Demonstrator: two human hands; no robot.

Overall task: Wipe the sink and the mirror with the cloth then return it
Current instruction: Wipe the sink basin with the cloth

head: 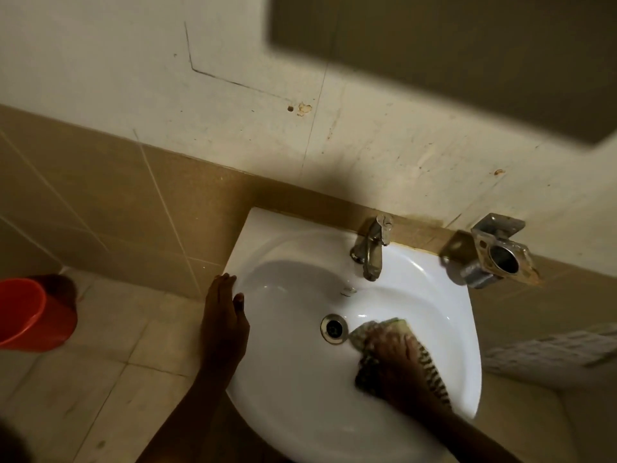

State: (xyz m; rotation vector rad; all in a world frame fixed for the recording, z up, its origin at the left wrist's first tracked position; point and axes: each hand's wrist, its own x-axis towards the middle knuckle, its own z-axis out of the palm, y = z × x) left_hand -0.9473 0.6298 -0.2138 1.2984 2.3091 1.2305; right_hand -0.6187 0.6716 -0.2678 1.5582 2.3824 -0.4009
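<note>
A white wall-hung sink [293, 389] fills the lower middle of the head view, with a round metal drain [333, 329] in its bowl. My right hand [395, 357] presses a patterned green and dark cloth [430, 369] flat against the right side of the bowl, just right of the drain. The hand is motion-blurred. My left hand [224, 315] rests on the sink's left rim, fingers laid along the edge and thumb inside the bowl. The mirror [450, 51] hangs dark on the wall at the upper right.
A chrome tap [370, 248] stands at the back of the sink. A metal wall holder [497, 252] juts out to the right of it. An orange bucket [33, 312] sits on the tiled floor at the left. Tan tiles cover the lower wall.
</note>
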